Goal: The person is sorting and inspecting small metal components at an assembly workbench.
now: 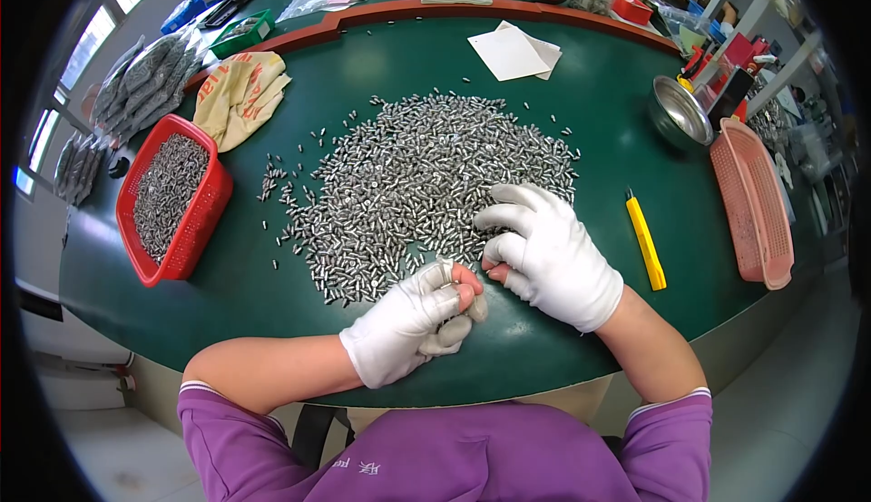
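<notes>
A wide heap of small silvery metal parts [399,175], short and cylinder-like, is spread over the green table. My left hand [413,320], in a white glove with bare fingertips, is at the heap's near edge. Its fingers are curled and pressed together; whatever they hold is too small or hidden to name. Just to the right, my right hand [549,252] wears a similar glove. It hovers at the heap's near right side, with its upper fingers spread and bent. Its thumb and index tips come close together, and I see nothing between them.
A red basket [222,195] full of similar parts stands at left, near a cream cloth bag [240,98]. At right lie a yellow cutter knife [645,241], a metal bowl [680,113] and a pink basket [751,207]. White paper [508,53] lies behind the heap. Another person works far right.
</notes>
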Demonstrator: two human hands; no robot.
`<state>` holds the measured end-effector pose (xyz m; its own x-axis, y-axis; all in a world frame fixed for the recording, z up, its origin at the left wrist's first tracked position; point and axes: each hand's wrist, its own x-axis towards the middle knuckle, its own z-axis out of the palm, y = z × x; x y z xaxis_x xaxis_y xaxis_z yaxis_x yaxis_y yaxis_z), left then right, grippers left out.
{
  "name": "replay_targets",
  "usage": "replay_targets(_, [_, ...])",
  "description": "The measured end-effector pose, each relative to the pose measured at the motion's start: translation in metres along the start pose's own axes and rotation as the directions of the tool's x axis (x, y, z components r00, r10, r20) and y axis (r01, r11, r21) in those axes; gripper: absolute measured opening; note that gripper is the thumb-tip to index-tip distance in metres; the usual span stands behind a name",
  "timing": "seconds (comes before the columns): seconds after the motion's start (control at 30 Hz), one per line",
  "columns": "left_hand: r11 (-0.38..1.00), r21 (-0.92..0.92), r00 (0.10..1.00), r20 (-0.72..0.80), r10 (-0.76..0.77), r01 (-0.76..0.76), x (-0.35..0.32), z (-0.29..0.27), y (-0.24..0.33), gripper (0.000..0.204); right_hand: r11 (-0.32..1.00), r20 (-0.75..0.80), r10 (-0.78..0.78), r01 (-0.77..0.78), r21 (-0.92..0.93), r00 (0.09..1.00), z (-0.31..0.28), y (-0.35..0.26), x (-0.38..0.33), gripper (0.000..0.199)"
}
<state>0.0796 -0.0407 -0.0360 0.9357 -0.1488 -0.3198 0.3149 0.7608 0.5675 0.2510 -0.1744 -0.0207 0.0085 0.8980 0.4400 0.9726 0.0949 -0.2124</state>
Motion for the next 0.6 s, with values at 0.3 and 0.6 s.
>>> replay_targets(0.3, [0.995,0.082,0.997,-0.066,-0.044,0.050,0.0011,0.0080,0.0023,0.016,0.958,-0.147,-0.097,0.132,0.253,0.984,-0.0025,-0.0037,0.0025,0.022])
replay_targets(0.6, [0.999,0.038,1.000,-0.008,0.016,-0.015,0.0008,0.0005,-0.0002,0.008,0.996,-0.063,0.047,-0.043,0.073,0.997,0.0003,0.0026,0.0019,0.016])
